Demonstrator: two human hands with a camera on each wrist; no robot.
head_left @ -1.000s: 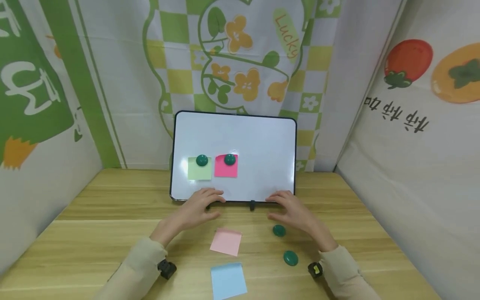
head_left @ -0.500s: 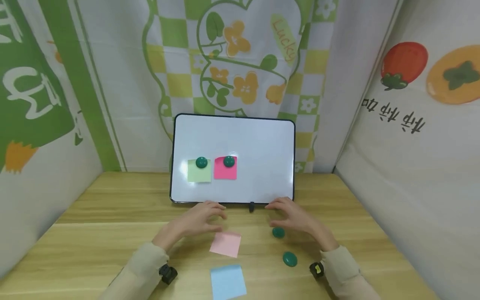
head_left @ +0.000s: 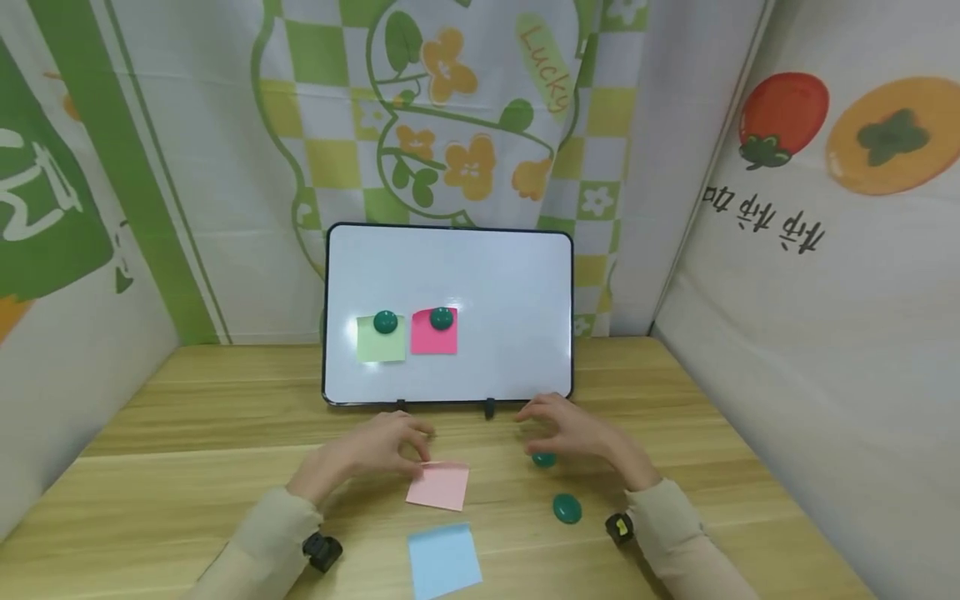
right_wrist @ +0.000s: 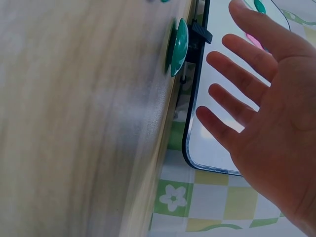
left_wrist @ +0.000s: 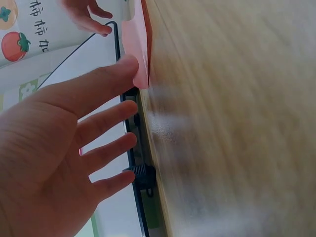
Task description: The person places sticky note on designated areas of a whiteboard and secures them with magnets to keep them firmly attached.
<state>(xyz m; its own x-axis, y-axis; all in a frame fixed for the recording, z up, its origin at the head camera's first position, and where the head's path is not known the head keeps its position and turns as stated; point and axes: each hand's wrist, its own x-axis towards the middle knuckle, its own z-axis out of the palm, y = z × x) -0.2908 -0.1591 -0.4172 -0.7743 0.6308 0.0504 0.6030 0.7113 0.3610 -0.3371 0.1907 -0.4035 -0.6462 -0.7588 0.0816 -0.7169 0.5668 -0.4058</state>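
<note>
My left hand is at the far left corner of a pale pink sticky note on the table. Its thumb overlaps the note's edge in the left wrist view, and the other fingers are spread and fairly straight. My right hand hovers with loosely bent fingers over a green round magnet, partly hiding it, and holds nothing. A second green magnet lies nearer to me. Below the pink note is a light blue sticky note.
A whiteboard stands at the back on small black feet. On it, green magnets hold a light green note and a bright pink note. Printed curtains enclose the wooden table behind and at both sides.
My left hand has come down from the whiteboard's lower edge to the pale pink note. My right hand has lowered slightly, now partly covering the farther magnet. The head view has shifted a little.
</note>
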